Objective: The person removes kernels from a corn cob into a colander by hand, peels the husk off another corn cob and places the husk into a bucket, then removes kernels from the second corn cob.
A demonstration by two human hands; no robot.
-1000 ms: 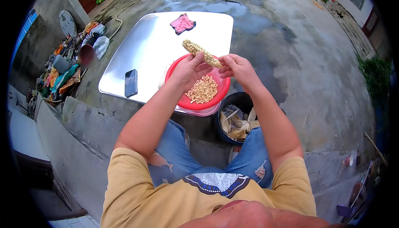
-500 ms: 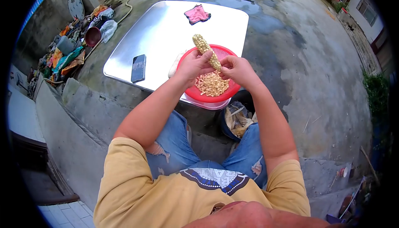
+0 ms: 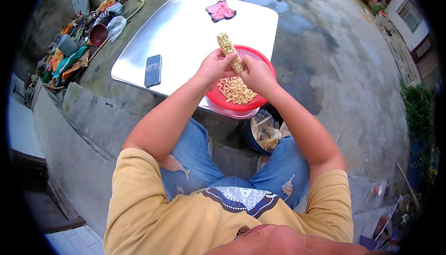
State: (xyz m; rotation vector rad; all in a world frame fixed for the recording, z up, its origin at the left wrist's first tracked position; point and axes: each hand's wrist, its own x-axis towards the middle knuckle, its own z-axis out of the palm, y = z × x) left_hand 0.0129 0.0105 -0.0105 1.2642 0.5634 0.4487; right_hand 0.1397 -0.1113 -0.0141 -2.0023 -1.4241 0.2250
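An ear of corn (image 3: pixel 226 44) with pale yellow kernels slants over the red plastic basket (image 3: pixel 268 67), its far end pointing up and slightly left. My left hand (image 3: pixel 217 66) is closed around its middle. My right hand (image 3: pixel 256 73) is also closed on it, with fingers and thumb pressed at the near end. Loose corn kernels (image 3: pixel 236 90) lie heaped in the basket below my hands. My fingers partly hide the lower end of the ear.
The basket rests at the near edge of a shiny metal table (image 3: pixel 181 18). A phone (image 3: pixel 153 70) and a pink cloth (image 3: pixel 220 10) lie on it. Below the table's near edge, a dark bucket (image 3: pixel 251 140) holds husks. Piled clutter (image 3: pixel 69 53) lines the left wall.
My right hand has shifted left and up, closing more fully on the ear's near end. The ear stands slightly steeper. My view has moved a little.
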